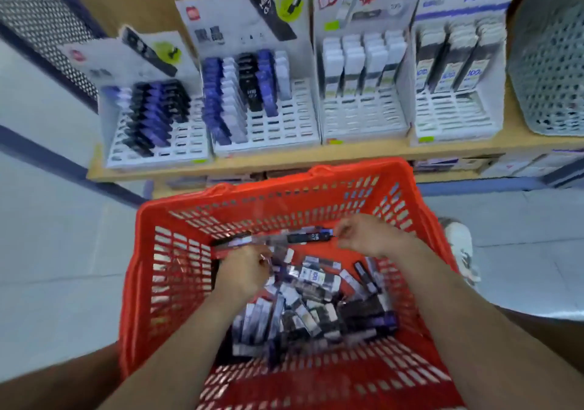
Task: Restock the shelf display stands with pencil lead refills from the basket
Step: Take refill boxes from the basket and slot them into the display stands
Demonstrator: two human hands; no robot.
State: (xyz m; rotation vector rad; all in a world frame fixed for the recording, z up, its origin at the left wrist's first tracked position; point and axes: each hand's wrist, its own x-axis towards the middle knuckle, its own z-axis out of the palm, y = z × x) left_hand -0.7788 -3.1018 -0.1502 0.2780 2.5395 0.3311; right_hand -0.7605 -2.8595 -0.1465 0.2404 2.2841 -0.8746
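A red plastic basket (177,283) stands in front of me, holding a heap of pencil lead refill boxes (316,308) in black, blue and white. Both my hands are inside it near its far wall. My left hand (243,270) grips a bunch of refill boxes (234,241) that stick out to the left. My right hand (363,236) pinches the end of a black refill box (311,237) held level between the hands. Several white display stands (281,119) sit on the wooden shelf (316,157) behind the basket, each partly filled.
A grey perforated bin (550,62) stands on the shelf at the far right. A lower shelf (474,165) with more stock shows under the top one. A shoe (461,248) is on the tiled floor right of the basket. A dark mesh panel (41,24) is at upper left.
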